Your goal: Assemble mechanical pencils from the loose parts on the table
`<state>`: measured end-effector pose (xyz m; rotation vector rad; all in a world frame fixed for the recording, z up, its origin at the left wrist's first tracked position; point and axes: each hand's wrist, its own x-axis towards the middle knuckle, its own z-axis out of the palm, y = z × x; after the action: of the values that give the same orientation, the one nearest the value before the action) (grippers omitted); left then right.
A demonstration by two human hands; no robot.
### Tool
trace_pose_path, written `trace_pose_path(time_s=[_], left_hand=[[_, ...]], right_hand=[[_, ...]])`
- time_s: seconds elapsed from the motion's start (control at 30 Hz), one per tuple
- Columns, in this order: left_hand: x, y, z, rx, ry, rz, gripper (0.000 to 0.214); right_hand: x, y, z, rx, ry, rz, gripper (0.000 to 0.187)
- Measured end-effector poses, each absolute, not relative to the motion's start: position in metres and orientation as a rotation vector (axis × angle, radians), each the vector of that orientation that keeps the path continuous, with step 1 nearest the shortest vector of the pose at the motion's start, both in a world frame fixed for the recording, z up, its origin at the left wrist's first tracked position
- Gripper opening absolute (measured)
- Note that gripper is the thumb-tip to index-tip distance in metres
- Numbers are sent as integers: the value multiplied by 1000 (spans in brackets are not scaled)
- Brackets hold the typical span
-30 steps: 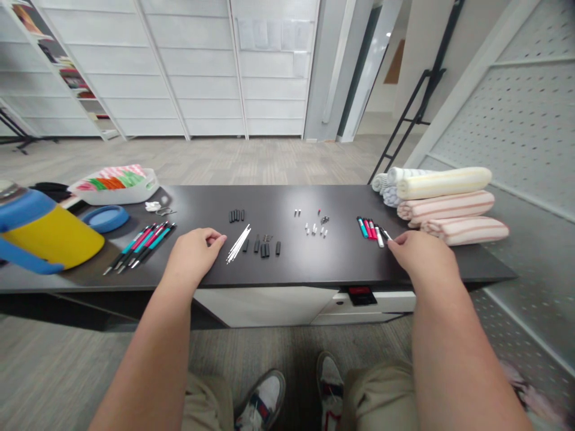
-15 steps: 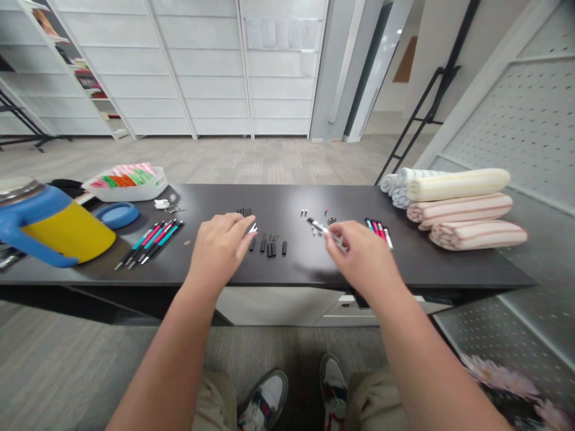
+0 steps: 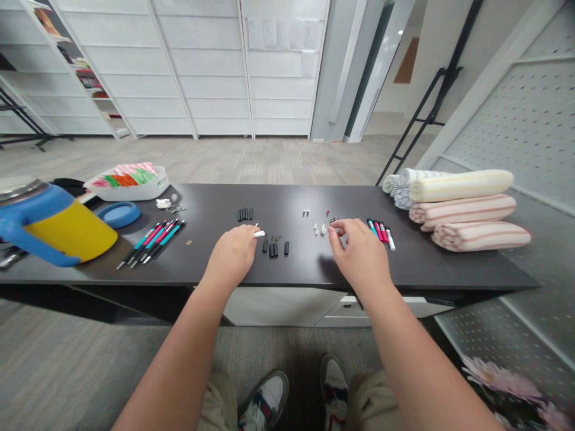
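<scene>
My left hand [image 3: 233,254] rests on the black table [image 3: 291,266], fingers curled around a thin white pen part [image 3: 259,234] that sticks out to the right. Just right of it lie several short black pen pieces [image 3: 274,248]. My right hand [image 3: 359,251] hovers over small silver and white pen parts [image 3: 318,228], its fingertips pinched together near them; what they hold is hidden. More black caps [image 3: 244,214] lie further back. Several coloured pen barrels [image 3: 381,231] lie to the right of my right hand.
A row of assembled teal and pink pens [image 3: 155,237] lies at the left, near a blue lid [image 3: 117,214], a blue and yellow jug [image 3: 49,224] and a white tray [image 3: 130,182]. Rolled striped towels [image 3: 467,206] are stacked at the table's right end.
My right hand left the coloured barrels at the right and moved left to the small silver parts. My left hand moved right over the white refills and closed on one.
</scene>
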<state>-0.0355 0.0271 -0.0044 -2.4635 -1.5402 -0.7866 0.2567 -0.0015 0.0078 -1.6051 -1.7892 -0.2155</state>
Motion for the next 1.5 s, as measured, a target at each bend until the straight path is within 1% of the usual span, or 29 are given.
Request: trace_pose_path(time_s=[0.07,0.13,0.3,0.4,0.57,0.7,0.83,1.33,1.5], left_hand=[[-38,29,-6,-2390,-1605,-915,27],[-38,29,-7,-2363,-1619,-943,26],[-33,26,-5,-2345,-1581,-770,25],[-32,25,-4,-2328,-1575,-753,26],[-32,25,-4,-2319,-1586,-756,24],[-32,25,-4,-2326,-1592,-757,23],[-32,25,-3,-2337,-1602,-742,23],[-35,28,-8,-2334,-1603,-737,23],[-34,28,-7,-2338,-1606,-738,23]], right_hand=[[274,8,-3,-1746,-1770,-186,21],[285,15,-11,-1838,-1782,-123,22],[287,23,-16,-1954,-1772,-59,19],[285,24,-14,-1993,-1776,-79,18],[286,23,-12,-1955,-1745,-87,17],[289,28,-14,-1880,-1820,-74,29],[292,35,-14,-1843,-1939,-64,33],[303,29,-14,-1870,-1983,-110,20],[322,29,-14,-1797,-2025,-93,22]])
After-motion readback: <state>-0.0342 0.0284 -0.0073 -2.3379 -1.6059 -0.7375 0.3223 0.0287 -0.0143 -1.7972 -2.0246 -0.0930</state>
